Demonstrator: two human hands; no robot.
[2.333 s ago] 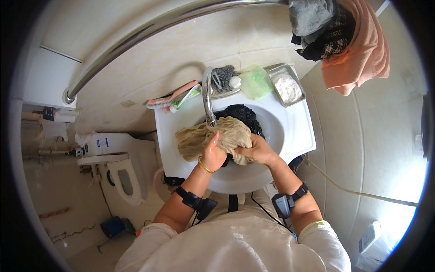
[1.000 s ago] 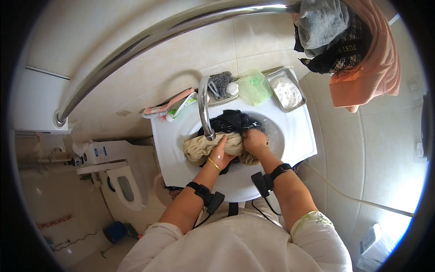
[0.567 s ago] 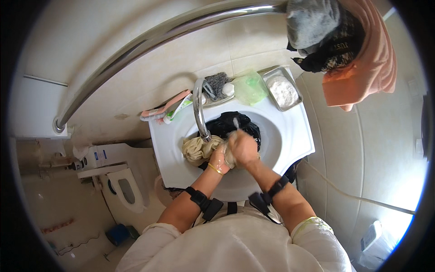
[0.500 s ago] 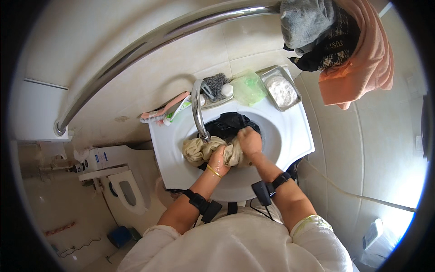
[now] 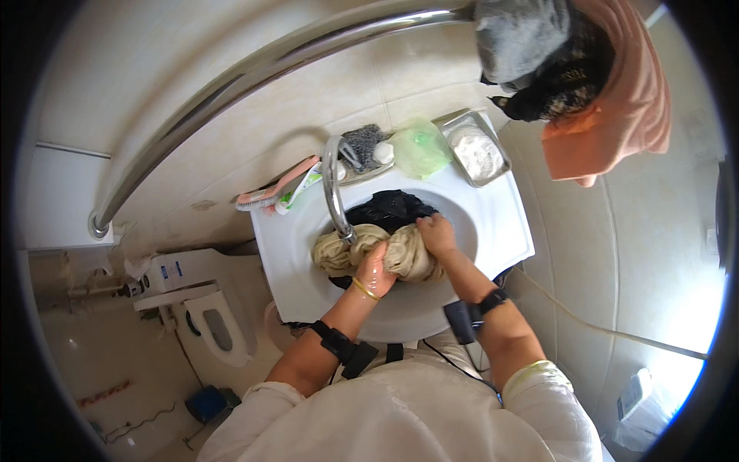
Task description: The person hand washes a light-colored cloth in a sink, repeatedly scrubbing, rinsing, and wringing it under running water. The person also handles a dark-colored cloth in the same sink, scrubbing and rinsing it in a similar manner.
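A bunched, wet beige garment (image 5: 412, 256) lies across the white washbasin (image 5: 468, 258), under the curved chrome tap (image 5: 333, 185). My left hand (image 5: 375, 269), wet and with a gold bangle at its wrist, is closed around the garment's middle. At the garment's right end, my right hand (image 5: 437, 235) has its fingers curled on the upper edge of the cloth; the fingertips are partly hidden. Behind the beige bundle sits a dark black cloth (image 5: 391, 209), and a bit of black also shows below it on the left.
Along the basin's back ledge lie a pink-backed brush (image 5: 281, 185), a white-and-green tube (image 5: 299, 191), a grey mesh scrubber (image 5: 363, 142), a pale green plastic bag (image 5: 422, 150) and a metal tray of white powder (image 5: 477, 152). Clothes (image 5: 608, 100) hang from the chrome rail (image 5: 269, 81). A toilet (image 5: 219, 323) stands left.
My right hand has shifted right and slightly down, and the right part of the beige garment now looks fuller and more spread. My left hand has hardly moved.
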